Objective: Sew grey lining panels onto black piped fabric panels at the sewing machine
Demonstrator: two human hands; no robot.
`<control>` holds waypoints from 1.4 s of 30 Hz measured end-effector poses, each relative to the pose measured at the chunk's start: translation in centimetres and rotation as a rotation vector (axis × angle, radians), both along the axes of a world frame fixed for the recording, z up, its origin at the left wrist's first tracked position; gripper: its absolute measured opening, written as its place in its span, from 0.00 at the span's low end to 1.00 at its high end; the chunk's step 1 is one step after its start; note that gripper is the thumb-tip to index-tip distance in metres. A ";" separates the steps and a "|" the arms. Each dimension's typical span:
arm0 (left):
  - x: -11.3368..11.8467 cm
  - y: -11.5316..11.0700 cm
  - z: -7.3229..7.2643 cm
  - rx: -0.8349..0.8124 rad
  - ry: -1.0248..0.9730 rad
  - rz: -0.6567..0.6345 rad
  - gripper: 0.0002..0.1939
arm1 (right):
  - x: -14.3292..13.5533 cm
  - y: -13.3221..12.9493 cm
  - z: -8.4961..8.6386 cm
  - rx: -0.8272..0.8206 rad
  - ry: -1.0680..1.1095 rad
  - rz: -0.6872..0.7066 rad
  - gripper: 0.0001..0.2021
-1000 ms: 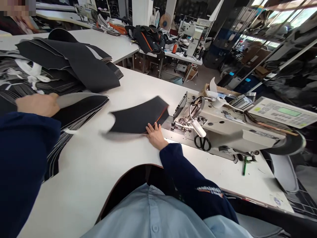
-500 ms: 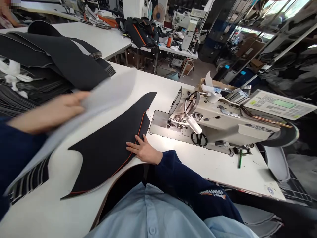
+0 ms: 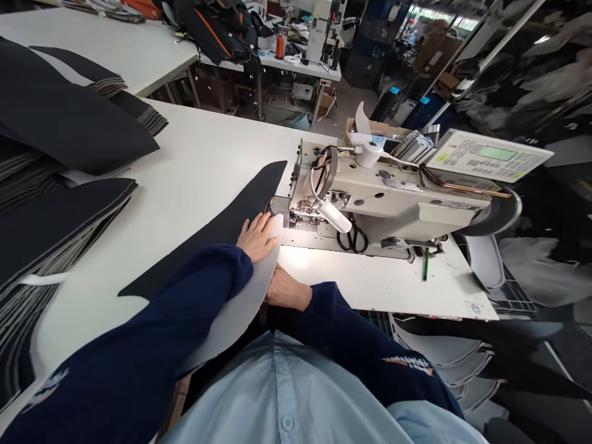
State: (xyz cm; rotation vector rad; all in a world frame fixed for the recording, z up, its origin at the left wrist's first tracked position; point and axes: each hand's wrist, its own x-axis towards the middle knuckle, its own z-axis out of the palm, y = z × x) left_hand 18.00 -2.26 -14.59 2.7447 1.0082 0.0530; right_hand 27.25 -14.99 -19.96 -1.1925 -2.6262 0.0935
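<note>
A black fabric panel (image 3: 203, 228) lies on the white table, with a short stretch of its orange edging showing near the sewing machine. Over its near edge lies a light grey panel (image 3: 240, 311), curved and pale side up, partly under my left sleeve. My left hand (image 3: 257, 238) rests flat across both panels, fingers stretched out. Close by, my right hand (image 3: 289, 290) is at the grey panel's near edge, its fingers curled in under the edge and mostly hidden. Just right of the panels' tip stands the sewing machine (image 3: 398, 197), its needle area beside my hands.
Stacks of black panels (image 3: 69, 123) are on the left, one bundle tied with a white strip (image 3: 44, 279). Black scissors (image 3: 354, 239) lie on the machine bed. A control panel (image 3: 490, 154) tops the machine. Curved grey pieces (image 3: 444, 345) sit low at right.
My left hand has brought the grey panel from the left onto the black one and now lies flat. My right hand has moved from the black panel's top to the near edge.
</note>
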 end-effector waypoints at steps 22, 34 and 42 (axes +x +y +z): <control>-1.1 0.4 -0.1 0.042 0.033 -0.286 0.27 | 1.4 -1.5 2.7 0.013 -0.040 -0.021 0.09; 1.6 0.3 -0.2 0.069 0.023 -0.260 0.27 | 3.9 -1.4 2.3 0.013 -0.035 -0.048 0.10; 2.9 0.1 -0.2 0.051 0.013 -0.247 0.27 | 4.8 -1.6 2.5 0.003 -0.033 -0.050 0.09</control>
